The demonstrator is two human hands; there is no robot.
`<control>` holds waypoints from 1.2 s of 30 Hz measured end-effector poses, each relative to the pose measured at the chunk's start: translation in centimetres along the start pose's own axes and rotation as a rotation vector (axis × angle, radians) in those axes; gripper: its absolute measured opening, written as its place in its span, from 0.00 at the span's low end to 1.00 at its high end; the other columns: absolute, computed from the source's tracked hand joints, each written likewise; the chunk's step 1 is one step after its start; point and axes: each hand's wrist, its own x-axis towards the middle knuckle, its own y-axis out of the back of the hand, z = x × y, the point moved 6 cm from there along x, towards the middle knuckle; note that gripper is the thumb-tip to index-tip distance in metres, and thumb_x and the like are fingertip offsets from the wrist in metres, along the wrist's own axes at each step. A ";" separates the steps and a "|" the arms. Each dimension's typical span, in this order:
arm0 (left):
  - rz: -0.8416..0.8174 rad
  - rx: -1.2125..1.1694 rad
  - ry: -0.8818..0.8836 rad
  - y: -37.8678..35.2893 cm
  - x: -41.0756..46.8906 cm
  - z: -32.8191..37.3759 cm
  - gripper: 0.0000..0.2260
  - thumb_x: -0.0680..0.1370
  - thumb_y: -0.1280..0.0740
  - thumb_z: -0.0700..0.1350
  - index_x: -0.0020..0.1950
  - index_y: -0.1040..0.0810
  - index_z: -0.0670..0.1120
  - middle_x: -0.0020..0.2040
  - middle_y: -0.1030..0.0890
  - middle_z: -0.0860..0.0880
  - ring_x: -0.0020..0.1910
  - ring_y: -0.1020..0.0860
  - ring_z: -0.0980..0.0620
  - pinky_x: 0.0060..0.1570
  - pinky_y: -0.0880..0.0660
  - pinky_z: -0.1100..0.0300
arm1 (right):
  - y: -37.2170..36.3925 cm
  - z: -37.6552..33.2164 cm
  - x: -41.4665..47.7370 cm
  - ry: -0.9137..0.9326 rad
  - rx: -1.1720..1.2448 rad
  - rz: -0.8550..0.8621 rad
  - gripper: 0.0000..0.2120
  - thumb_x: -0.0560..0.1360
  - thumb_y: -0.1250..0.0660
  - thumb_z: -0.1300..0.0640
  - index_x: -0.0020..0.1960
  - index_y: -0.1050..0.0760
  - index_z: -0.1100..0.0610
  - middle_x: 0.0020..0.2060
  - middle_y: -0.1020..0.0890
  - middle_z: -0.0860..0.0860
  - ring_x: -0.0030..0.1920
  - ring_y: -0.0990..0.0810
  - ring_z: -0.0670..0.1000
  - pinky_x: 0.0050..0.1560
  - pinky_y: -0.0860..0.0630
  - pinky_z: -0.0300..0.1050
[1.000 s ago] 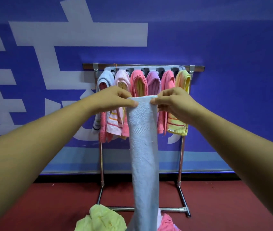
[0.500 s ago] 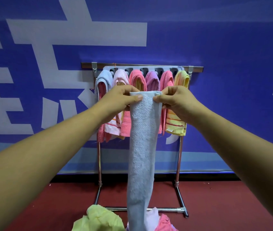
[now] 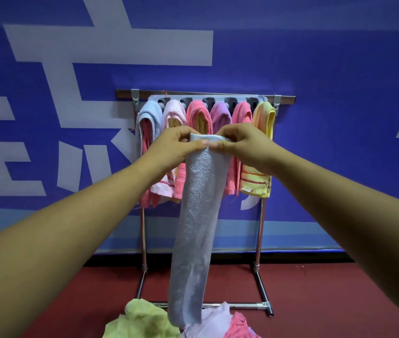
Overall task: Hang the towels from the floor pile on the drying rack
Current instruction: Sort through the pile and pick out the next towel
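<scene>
Pale blue terry towel (image 3: 198, 215), folded into a long narrow strip, hangs upright in front of the rack. The left hand (image 3: 175, 148) and right hand (image 3: 242, 147) each pinch its top edge. Their thumbs almost meet at the middle and the fingers are curled behind the cloth. The towel's lower end reaches down into the floor pile (image 3: 215, 320).

Writing: the blue wall banner (image 3: 315, 57) carries large white characters. They are cut off by the frame edges and cannot be read as whole words. One small white tag (image 3: 247, 190) sits on the lower hem of the yellow striped towel (image 3: 264, 118); any print on it is too small to read.

Counts:
- One metal drying rack (image 3: 259, 228) with two uprights and a floor crossbar stands against the banner on the dark red floor (image 3: 340, 301).
- Six towels hang side by side over the rack's top rail. From left to right they are a light blue towel (image 3: 148, 115), a pale pink towel (image 3: 175, 113), a coral towel (image 3: 197, 113), a purple towel (image 3: 220, 113), a pink towel (image 3: 242, 113) and the yellow striped one.
- Pink cloth shows beneath the light blue towel; whether it is a separate piece cannot be told.
- Three towels show in the floor pile at the bottom edge, all partly cut off: a yellow-green towel (image 3: 142, 320), a pale lilac towel (image 3: 218, 315) and a pink floor towel (image 3: 240, 325).
- The held strip hangs between the yellow-green and lilac towels.
</scene>
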 end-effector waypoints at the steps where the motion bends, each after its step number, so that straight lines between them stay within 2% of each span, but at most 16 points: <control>1: -0.007 -0.034 -0.001 0.1 0.0 -0.3 0.11 0.74 0.26 0.49 0.54 0.17 0.47 0.52 0.16 0.39 0.55 0.18 0.39 0.58 0.21 0.41 | 0.0 0.0 0.2 -0.006 0.013 0.015 0.09 0.77 0.28 0.53 0.49 0.18 0.59 0.41 0.17 0.59 0.40 0.22 0.47 0.41 0.26 0.44; 5: -0.151 -0.109 0.130 -1.1 -1.4 -3.5 0.18 0.75 0.27 0.43 0.64 0.22 0.44 0.55 0.15 0.47 0.54 0.16 0.48 0.50 0.20 0.56 | 0.5 -0.2 1.0 -0.005 0.054 0.079 0.08 0.78 0.29 0.56 0.50 0.19 0.61 0.43 0.17 0.56 0.43 0.20 0.49 0.49 0.21 0.52; 7: -0.212 -0.080 0.223 -2.3 -2.8 -6.4 0.16 0.75 0.27 0.40 0.63 0.22 0.43 0.53 0.15 0.47 0.52 0.16 0.51 0.50 0.20 0.59 | 1.1 -0.2 1.6 -0.009 0.079 0.115 0.07 0.77 0.28 0.56 0.49 0.18 0.60 0.44 0.17 0.56 0.45 0.19 0.50 0.54 0.20 0.57; 9: -0.222 -0.102 0.283 -3.7 -4.3 -9.6 0.15 0.75 0.27 0.39 0.61 0.20 0.41 0.53 0.15 0.47 0.50 0.16 0.54 0.49 0.20 0.62 | 1.4 -0.2 2.2 -0.013 0.098 0.141 0.07 0.77 0.28 0.57 0.48 0.18 0.61 0.43 0.18 0.56 0.44 0.20 0.51 0.53 0.21 0.58; 12: -0.215 -0.205 0.395 -6.3 -6.8 -14.5 0.16 0.72 0.23 0.40 0.59 0.19 0.42 0.54 0.15 0.46 0.51 0.16 0.51 0.50 0.20 0.60 | 1.5 -0.3 2.9 -0.019 0.088 0.162 0.04 0.76 0.28 0.57 0.46 0.18 0.58 0.41 0.19 0.54 0.43 0.21 0.50 0.47 0.24 0.50; 16: -0.217 -0.252 0.497 -9.3 -9.8 -19.1 0.21 0.65 0.19 0.45 0.55 0.18 0.43 0.52 0.14 0.44 0.52 0.16 0.47 0.52 0.20 0.54 | 1.9 -0.3 3.2 -0.029 0.070 0.206 0.02 0.77 0.28 0.57 0.45 0.19 0.55 0.36 0.19 0.47 0.35 0.22 0.41 0.39 0.26 0.37; 19: -0.204 -0.268 0.502 -9.7 -10.7 -19.9 0.29 0.60 0.18 0.52 0.57 0.18 0.42 0.51 0.14 0.45 0.51 0.16 0.45 0.54 0.20 0.51 | 2.4 0.1 2.9 -0.043 -0.011 0.246 0.04 0.77 0.29 0.58 0.48 0.18 0.59 0.38 0.20 0.50 0.38 0.24 0.43 0.40 0.26 0.39; 21: -0.199 -0.250 0.493 -8.9 -10.5 -20.2 0.26 0.61 0.18 0.52 0.55 0.17 0.41 0.49 0.14 0.44 0.50 0.15 0.45 0.54 0.20 0.51 | 3.0 1.2 2.5 -0.081 -0.099 0.270 0.06 0.77 0.30 0.57 0.47 0.19 0.60 0.40 0.20 0.52 0.39 0.25 0.45 0.40 0.27 0.39; 23: -0.194 -0.267 0.489 -7.5 -9.7 -20.0 0.21 0.65 0.19 0.50 0.54 0.16 0.41 0.49 0.14 0.43 0.49 0.16 0.46 0.53 0.21 0.52 | 3.9 2.6 1.7 -0.134 -0.183 0.324 0.06 0.76 0.31 0.58 0.41 0.21 0.59 0.34 0.25 0.51 0.34 0.28 0.45 0.32 0.31 0.35; 26: -0.159 -0.369 0.435 -4.5 -7.9 -18.8 0.32 0.59 0.17 0.52 0.58 0.18 0.39 0.55 0.16 0.38 0.53 0.19 0.45 0.59 0.25 0.50 | 4.5 6.4 0.4 -0.317 -0.231 0.368 0.08 0.74 0.30 0.61 0.37 0.24 0.61 0.31 0.28 0.53 0.29 0.30 0.48 0.24 0.34 0.33; 28: -0.162 -0.380 0.400 -2.6 -6.6 -17.3 0.38 0.54 0.16 0.55 0.59 0.18 0.38 0.55 0.17 0.38 0.52 0.19 0.45 0.59 0.25 0.52 | 3.6 9.8 -0.7 -0.480 -0.230 0.308 0.09 0.72 0.30 0.63 0.35 0.26 0.61 0.30 0.27 0.55 0.29 0.28 0.52 0.28 0.30 0.36; 30: -0.210 -0.359 0.381 -1.3 -5.3 -15.4 0.41 0.52 0.15 0.58 0.58 0.18 0.38 0.53 0.16 0.39 0.49 0.18 0.46 0.53 0.23 0.56 | 1.3 12.5 -2.4 -0.662 -0.233 0.142 0.06 0.70 0.27 0.65 0.38 0.25 0.62 0.31 0.24 0.58 0.29 0.25 0.54 0.28 0.26 0.40; 32: -0.299 -0.306 0.344 -0.7 -4.2 -13.5 0.39 0.58 0.17 0.57 0.61 0.20 0.38 0.55 0.17 0.37 0.51 0.19 0.44 0.53 0.23 0.55 | -1.6 13.9 -3.9 -0.741 -0.240 -0.056 0.06 0.70 0.26 0.67 0.44 0.22 0.64 0.33 0.21 0.58 0.29 0.23 0.53 0.28 0.23 0.40; 33: -0.349 -0.264 0.327 -0.8 -3.9 -12.5 0.35 0.62 0.18 0.56 0.63 0.21 0.37 0.55 0.17 0.38 0.52 0.19 0.45 0.52 0.22 0.55 | -2.8 14.0 -4.1 -0.709 -0.216 -0.133 0.07 0.71 0.25 0.66 0.48 0.20 0.64 0.37 0.19 0.57 0.33 0.20 0.53 0.32 0.19 0.43; 34: -0.385 -0.227 0.318 -0.8 -3.6 -11.6 0.30 0.67 0.21 0.52 0.62 0.21 0.37 0.53 0.16 0.40 0.50 0.18 0.47 0.48 0.21 0.58 | -3.9 13.8 -4.0 -0.638 -0.158 -0.184 0.11 0.71 0.25 0.63 0.53 0.19 0.63 0.43 0.16 0.56 0.41 0.16 0.55 0.42 0.16 0.47; 36: -0.429 -0.161 0.326 -1.1 -3.4 -10.0 0.19 0.72 0.27 0.45 0.60 0.20 0.37 0.48 0.15 0.44 0.45 0.17 0.51 0.41 0.21 0.62 | -5.7 12.1 -3.5 -0.491 0.168 -0.223 0.16 0.75 0.26 0.57 0.62 0.21 0.56 0.55 0.15 0.52 0.58 0.17 0.52 0.61 0.21 0.51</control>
